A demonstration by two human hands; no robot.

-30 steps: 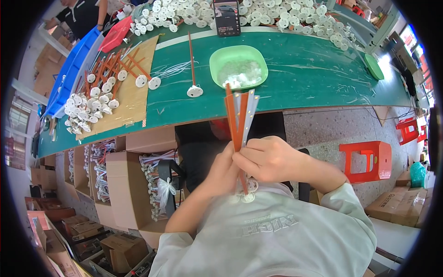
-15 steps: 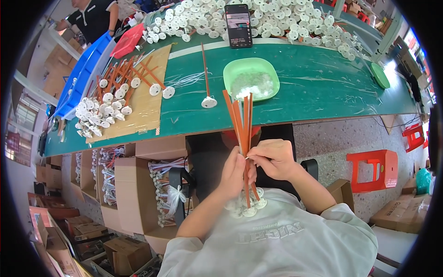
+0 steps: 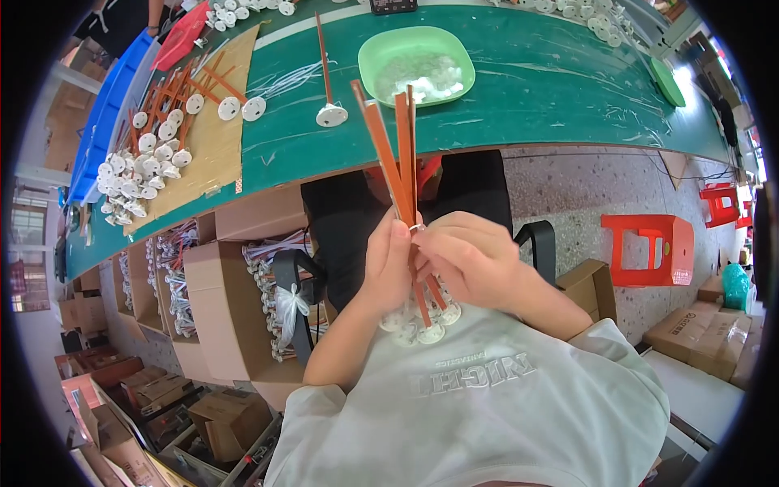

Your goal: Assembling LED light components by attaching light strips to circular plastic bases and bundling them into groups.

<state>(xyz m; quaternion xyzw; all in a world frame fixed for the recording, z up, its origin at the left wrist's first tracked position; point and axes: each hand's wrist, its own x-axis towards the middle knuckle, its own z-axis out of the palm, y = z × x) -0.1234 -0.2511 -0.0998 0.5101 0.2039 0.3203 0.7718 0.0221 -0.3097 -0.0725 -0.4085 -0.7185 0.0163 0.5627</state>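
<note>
My left hand (image 3: 388, 264) is closed around a bundle of flat orange-brown strips (image 3: 389, 166), held upright in front of my chest. White round discs (image 3: 430, 333) at the strips' lower ends rest close against my shirt. Fingers of my right hand (image 3: 475, 256) pinch a thin white tie (image 3: 415, 228) that crosses the bundle just above my left fingers; its ends are hidden. Beyond the bundle, a green bowl (image 3: 367, 57) of small clear and white pieces stands on the green table (image 3: 535, 105). One single strip with a white disc (image 3: 332, 114) lies left of the bowl.
Loose white ties (image 3: 292, 79) lie near a cardboard sheet (image 3: 223, 150) bearing a heap of disc-ended strips (image 3: 142, 174). A blue tray (image 3: 101, 126) stands at the left. Below are open cartons (image 3: 215, 312), a black chair (image 3: 333, 219) and a red stool (image 3: 649, 252).
The view has tilted down, so the table sits higher and the phone is mostly cut off. My right hand has turned and closed in on the bundle at the tie.
</note>
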